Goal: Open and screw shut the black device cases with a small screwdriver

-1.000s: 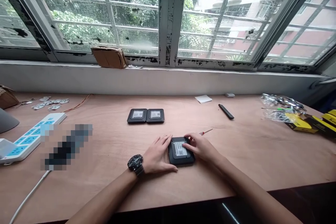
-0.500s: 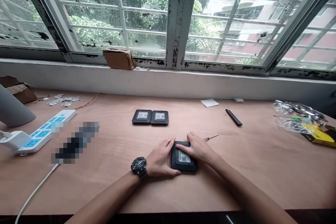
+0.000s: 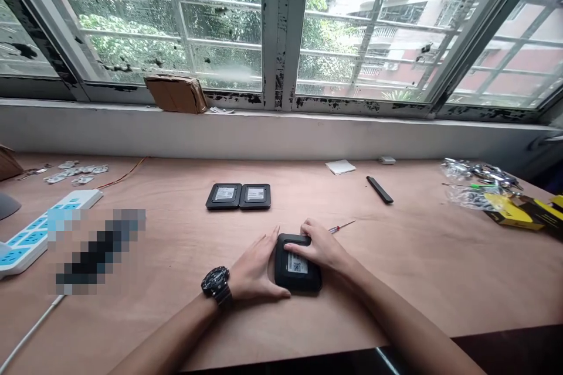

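Note:
A flat black square case [image 3: 299,281] with a white printed label lies on the table between my hands. Along its left side, my left hand [image 3: 257,266] spans the case, fingertips at the far left corner and thumb at the near edge. A black watch [image 3: 216,282] is on that wrist. My right hand [image 3: 323,246] grips the far right part, its thumb across the top and its fingers over the far edge. Two similar labelled cases, a left one [image 3: 216,203] and a right one [image 3: 263,204], lie side by side farther back. Just beyond my right hand lies a small red-handled screwdriver [image 3: 336,229].
At left are a white power strip [image 3: 83,198], a blurred-out dark object [image 3: 99,255] and small white pieces [image 3: 83,170]. A black bar [image 3: 379,190], white paper [image 3: 341,167], plastic bags [image 3: 475,196] and yellow-black boxes [image 3: 512,217] lie toward the right. A cardboard box [image 3: 173,94] sits on the windowsill.
The view has turned slightly to the right, so everything appears shifted left. Both hands keep nearly the same hold on the case, which lies in the same place.

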A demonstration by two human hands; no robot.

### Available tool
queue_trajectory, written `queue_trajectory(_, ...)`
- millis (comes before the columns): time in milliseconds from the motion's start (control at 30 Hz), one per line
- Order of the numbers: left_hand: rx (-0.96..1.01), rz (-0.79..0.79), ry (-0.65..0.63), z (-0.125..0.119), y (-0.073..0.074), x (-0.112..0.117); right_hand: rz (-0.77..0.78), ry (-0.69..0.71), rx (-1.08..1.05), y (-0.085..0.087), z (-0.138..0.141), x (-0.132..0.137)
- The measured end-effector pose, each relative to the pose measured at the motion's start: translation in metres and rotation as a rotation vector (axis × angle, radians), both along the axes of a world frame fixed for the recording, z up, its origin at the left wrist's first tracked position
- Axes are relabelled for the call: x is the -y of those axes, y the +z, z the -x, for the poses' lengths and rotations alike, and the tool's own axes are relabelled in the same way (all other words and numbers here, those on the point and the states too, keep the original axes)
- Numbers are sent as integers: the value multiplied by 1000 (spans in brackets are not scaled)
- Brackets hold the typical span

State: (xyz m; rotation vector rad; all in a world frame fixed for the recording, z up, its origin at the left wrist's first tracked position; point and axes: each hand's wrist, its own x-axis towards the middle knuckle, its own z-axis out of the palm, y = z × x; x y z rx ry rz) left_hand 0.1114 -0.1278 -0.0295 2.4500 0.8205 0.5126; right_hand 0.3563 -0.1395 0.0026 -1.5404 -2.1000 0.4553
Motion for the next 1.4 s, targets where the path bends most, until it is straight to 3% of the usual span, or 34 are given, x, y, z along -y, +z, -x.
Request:
queue_trajectory(67, -6, 9, -5, 0, 1, 1, -8, 46, -89, 4, -1, 1)
queue_trajectory(233, 26, 16, -10, -2, 8, 2, 165, 142, -332, 18, -2, 9)
queue_trajectory(367, 35, -9, 21, 1, 16, 5, 156, 158, -428, 28, -8, 10)
queue_trajectory(433, -12, -62, 96, 10, 18, 9, 139, 140, -448, 36, -16, 8)
queue_trajectory(533, -120, -158, 309, 31, 17, 22, 130, 162, -406, 52, -30, 6)
queue_trajectory(633, -186, -237, 525, 53, 11, 47, 39, 304, -273, 66, -38, 8)
queue_trajectory(700, -204, -275, 586, 64, 6, 66, -51, 417, -181, 68, -41, 11)
queue_trajectory(867, -201, -257, 611, 68, 2, 90, -168, 475, -31, 45, -58, 25)
queue_trajectory(1000, -184, -203, 562, 68, 8, 69, -198, 389, 4, 14, -83, 30)
queue_trajectory(1133, -158, -83, 396, 71, 19, 37, -204, 313, 29, -6, -99, 30)
queue_trajectory(1233, -113, -31, 316, 66, 23, 23, -142, 294, 16, -13, -102, 29)
queue_trajectory(1400, -92, -31, 278, 46, 20, 21, -67, 280, -30, -14, -101, 28)
